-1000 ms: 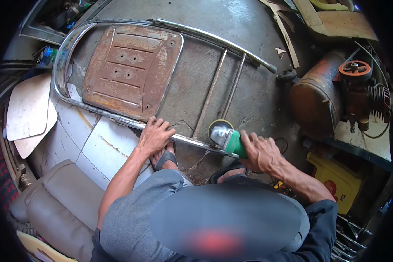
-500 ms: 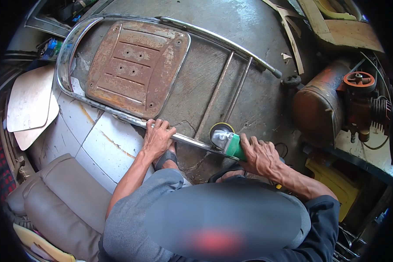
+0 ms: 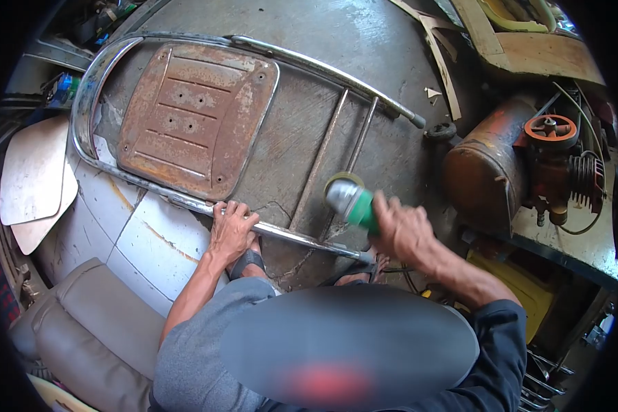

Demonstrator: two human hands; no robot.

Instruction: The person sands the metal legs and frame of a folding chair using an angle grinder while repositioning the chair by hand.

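My left hand [image 3: 232, 228] is closed around the near tube of a metal chair frame [image 3: 288, 235] that lies on the floor. A rusty seat panel [image 3: 192, 120] is set inside the curved end of this frame. My right hand [image 3: 405, 230] grips a green angle grinder [image 3: 360, 207], which is smeared by motion. The grinder's disc [image 3: 342, 182] is over the gap near the two thin crossbars [image 3: 319, 161], apart from the near tube. Whether it touches a crossbar I cannot tell.
An air compressor with a rusty tank [image 3: 484, 175] and an orange pulley [image 3: 551, 129] stands at the right. Wood strips [image 3: 443, 62] lie at the back right. On the left are thin pale boards [image 3: 38, 172] and a grey-brown cushion [image 3: 96, 329]. My sandalled feet [image 3: 246, 261] are beside the frame.
My right hand has lifted the grinder off the near tube and moved it slightly right relative to the frame. The left hand keeps its hold. The whole view has shifted a little.
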